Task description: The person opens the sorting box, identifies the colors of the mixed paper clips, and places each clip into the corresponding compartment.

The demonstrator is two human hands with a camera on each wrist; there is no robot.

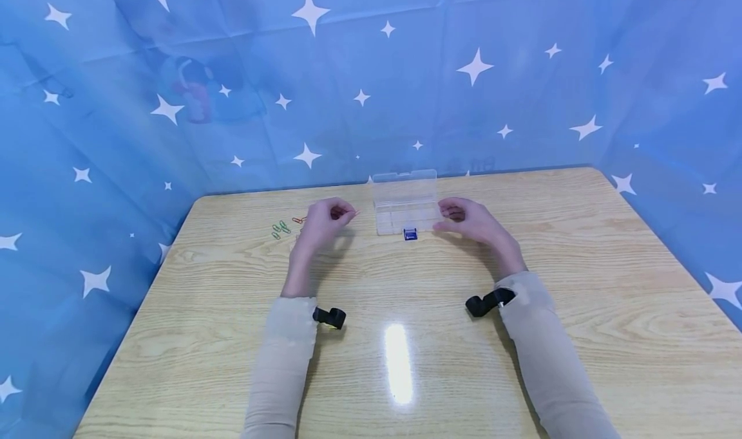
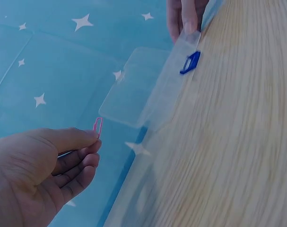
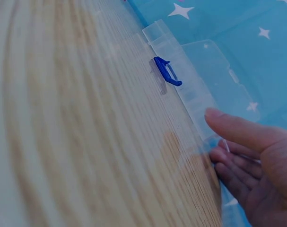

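Note:
My left hand (image 1: 324, 223) pinches a pink paper clip (image 2: 98, 126) between thumb and index finger, its other fingers curled. The clip is in the air, left of a clear plastic compartment box (image 1: 385, 223). The box lies on the table with its clear lid (image 1: 406, 186) raised at the back. A blue latch (image 1: 410, 234) hangs at the middle of the front edge. At the box's right end, my right hand (image 1: 472, 221) holds it, thumb (image 3: 223, 120) at the front corner and fingers around the end. Inside the compartments, little detail can be made out.
Several green paper clips (image 1: 281, 229) lie on the wooden table (image 1: 232, 336) left of my left hand. A red paper clip (image 1: 298, 220) is beside that hand, which partly hides the clips there. A blue star-patterned cloth (image 1: 371, 72) hangs behind the table.

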